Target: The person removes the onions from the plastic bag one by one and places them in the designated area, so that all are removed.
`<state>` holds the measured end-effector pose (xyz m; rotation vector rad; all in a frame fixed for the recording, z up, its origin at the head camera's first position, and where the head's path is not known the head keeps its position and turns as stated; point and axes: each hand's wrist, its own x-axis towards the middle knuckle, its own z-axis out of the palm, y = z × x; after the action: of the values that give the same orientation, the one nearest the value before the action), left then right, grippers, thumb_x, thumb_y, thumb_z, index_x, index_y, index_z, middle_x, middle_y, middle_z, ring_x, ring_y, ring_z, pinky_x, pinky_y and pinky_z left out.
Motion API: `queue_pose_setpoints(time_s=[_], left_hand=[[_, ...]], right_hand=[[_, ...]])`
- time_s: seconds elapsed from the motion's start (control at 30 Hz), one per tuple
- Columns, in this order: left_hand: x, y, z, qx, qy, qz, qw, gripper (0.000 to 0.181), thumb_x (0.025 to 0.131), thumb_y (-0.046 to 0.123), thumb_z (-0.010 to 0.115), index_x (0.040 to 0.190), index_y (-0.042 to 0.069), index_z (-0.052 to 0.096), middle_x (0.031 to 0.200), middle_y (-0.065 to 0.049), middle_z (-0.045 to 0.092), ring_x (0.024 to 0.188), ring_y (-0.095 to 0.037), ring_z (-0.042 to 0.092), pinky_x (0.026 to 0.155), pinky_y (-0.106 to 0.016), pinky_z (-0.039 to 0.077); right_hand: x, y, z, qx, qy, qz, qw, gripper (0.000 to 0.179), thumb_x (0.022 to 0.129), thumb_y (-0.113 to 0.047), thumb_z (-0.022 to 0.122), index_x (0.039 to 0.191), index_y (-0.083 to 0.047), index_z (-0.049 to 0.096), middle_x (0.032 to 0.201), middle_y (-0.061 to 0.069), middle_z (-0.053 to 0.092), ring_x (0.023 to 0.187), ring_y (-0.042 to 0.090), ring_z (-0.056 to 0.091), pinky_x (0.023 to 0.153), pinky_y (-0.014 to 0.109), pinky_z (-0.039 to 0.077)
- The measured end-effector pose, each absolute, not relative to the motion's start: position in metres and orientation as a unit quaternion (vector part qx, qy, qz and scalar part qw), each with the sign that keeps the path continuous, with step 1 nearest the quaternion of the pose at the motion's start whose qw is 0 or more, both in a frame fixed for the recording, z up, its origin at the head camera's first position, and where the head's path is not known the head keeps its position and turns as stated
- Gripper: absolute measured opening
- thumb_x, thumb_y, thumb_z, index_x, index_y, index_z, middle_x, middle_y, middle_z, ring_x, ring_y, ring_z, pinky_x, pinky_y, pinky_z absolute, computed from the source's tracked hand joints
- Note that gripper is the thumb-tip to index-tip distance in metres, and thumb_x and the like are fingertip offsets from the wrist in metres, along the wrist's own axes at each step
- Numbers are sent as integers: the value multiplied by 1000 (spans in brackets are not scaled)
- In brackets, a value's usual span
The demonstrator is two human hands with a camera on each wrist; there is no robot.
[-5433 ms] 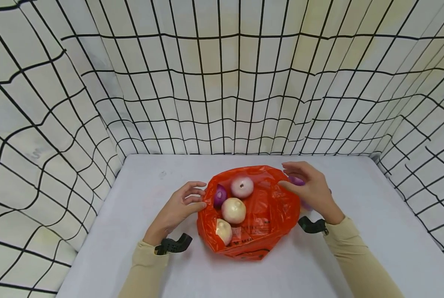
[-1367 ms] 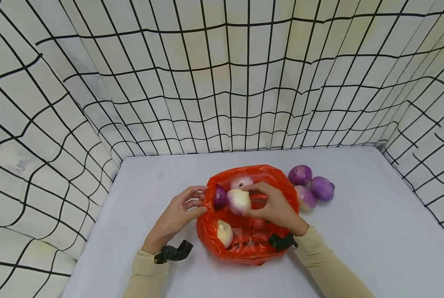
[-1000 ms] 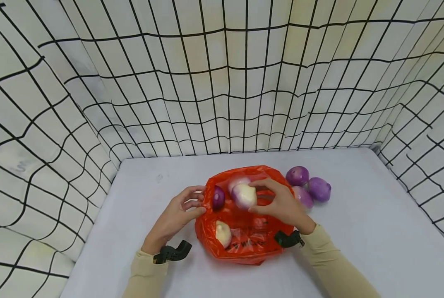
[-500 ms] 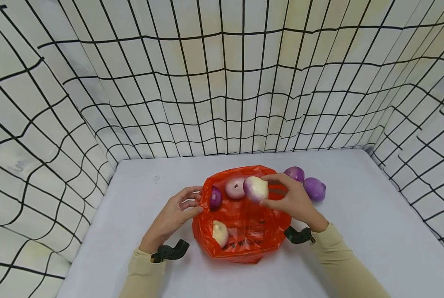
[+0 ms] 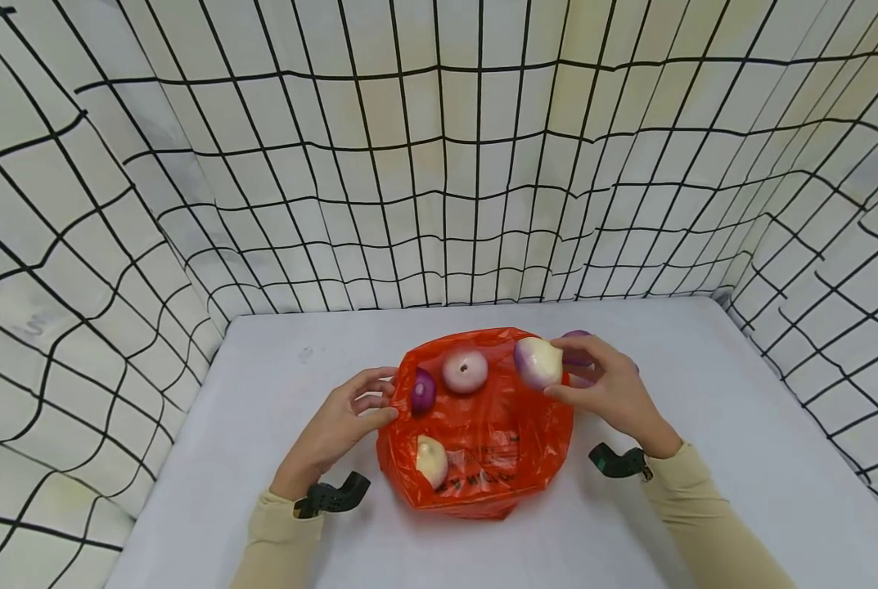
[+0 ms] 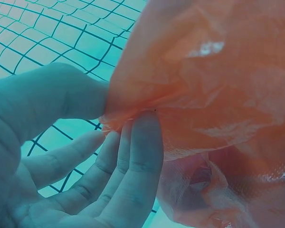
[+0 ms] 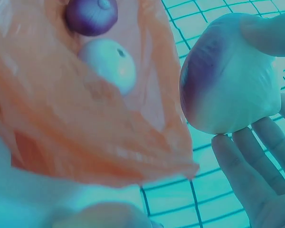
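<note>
A red plastic bag (image 5: 497, 442) lies with its mouth spread on the white table. My left hand (image 5: 343, 421) pinches its left rim; in the left wrist view the thumb and fingers (image 6: 146, 142) meet on the plastic (image 6: 204, 104). Inside sit a purple onion (image 5: 423, 391), a pale pink onion (image 5: 465, 370) and a cream-coloured onion (image 5: 431, 462). My right hand (image 5: 615, 393) holds a white-and-purple onion (image 5: 538, 362) between thumb and fingers, over the bag's right rim. The right wrist view shows that peeled onion (image 7: 228, 80) close up, beside the bag.
Purple onions (image 5: 577, 334) lie on the table (image 5: 704, 458) right of the bag, mostly hidden behind my right hand. Black netting (image 5: 475, 164) over pale walls rises at the table's back and sides.
My right hand has lifted the white-and-purple onion from among the others in the bag and carried it right to the rim. My left hand stays at the left rim.
</note>
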<state>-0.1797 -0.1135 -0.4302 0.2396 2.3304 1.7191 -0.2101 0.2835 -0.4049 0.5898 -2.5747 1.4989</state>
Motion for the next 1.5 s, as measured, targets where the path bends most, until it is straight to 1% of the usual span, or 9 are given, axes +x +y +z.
queue_pose_setpoints(time_s=[0.1, 0.2, 0.27, 0.33, 0.47, 0.73, 1.0, 1.27, 1.5], left_hand=[[-180, -113, -430, 81, 799, 584, 119, 58, 96, 24, 74, 148, 16, 50, 136, -15, 57, 124, -29, 63, 101, -40, 60], [-180, -114, -429, 81, 801, 582, 119, 58, 96, 24, 74, 148, 16, 50, 136, -15, 57, 124, -29, 63, 101, -39, 60], [-180, -114, -428, 81, 801, 581, 118, 58, 96, 24, 74, 148, 16, 50, 136, -15, 57, 124, -29, 63, 101, -38, 60], [-180, -114, -428, 81, 802, 580, 118, 58, 96, 24, 74, 148, 16, 50, 136, -15, 57, 124, -29, 62, 100, -36, 60], [-179, -115, -427, 81, 803, 579, 116, 58, 96, 24, 74, 148, 15, 50, 136, -16, 57, 124, -29, 62, 100, -35, 60], [-180, -115, -427, 80, 807, 574, 114, 59, 96, 23, 74, 149, 15, 49, 135, -16, 57, 125, -30, 62, 99, -35, 61], [-180, -115, -427, 80, 808, 573, 115, 59, 96, 21, 73, 149, 15, 48, 136, -16, 57, 125, -31, 62, 99, -35, 60], [-180, -114, -429, 77, 808, 573, 117, 59, 96, 21, 73, 149, 14, 49, 136, -17, 57, 124, -30, 62, 98, -33, 61], [-179, -112, -429, 75, 806, 576, 115, 59, 96, 20, 73, 149, 14, 49, 136, -17, 57, 125, -31, 62, 98, -33, 61]], right_hand=[[-209, 292, -405, 196, -845, 494, 63, 56, 83, -15, 88, 133, -12, 63, 132, 10, 63, 114, 24, 72, 94, 35, 61], [-210, 301, -405, 201, -844, 492, 74, 58, 82, -11, 88, 134, -13, 63, 135, 9, 63, 112, 6, 70, 94, 25, 60], [-210, 306, -405, 202, -844, 490, 79, 58, 82, -10, 88, 134, -14, 63, 136, 8, 62, 111, -4, 67, 93, 21, 59], [-211, 311, -403, 201, -846, 486, 84, 58, 82, -10, 88, 135, -14, 63, 137, 8, 62, 110, -9, 66, 93, 21, 59], [-210, 320, -399, 190, -854, 475, 96, 59, 81, -11, 88, 134, -14, 63, 134, 8, 63, 112, -11, 63, 94, 18, 58], [-208, 341, -396, 161, -869, 449, 131, 59, 81, -11, 88, 135, -12, 64, 131, 5, 63, 113, -13, 57, 91, 6, 52], [-209, 365, -401, 120, -868, 461, 142, 63, 79, -11, 90, 135, -14, 64, 128, -16, 60, 113, -11, 59, 91, 5, 51], [-210, 387, -410, 98, -873, 449, 166, 64, 77, -8, 91, 135, -12, 63, 126, -19, 59, 111, -11, 59, 89, 4, 52], [-209, 405, -418, 66, -877, 446, 166, 65, 77, -10, 91, 136, -12, 63, 124, -24, 58, 109, -12, 58, 86, 2, 51]])
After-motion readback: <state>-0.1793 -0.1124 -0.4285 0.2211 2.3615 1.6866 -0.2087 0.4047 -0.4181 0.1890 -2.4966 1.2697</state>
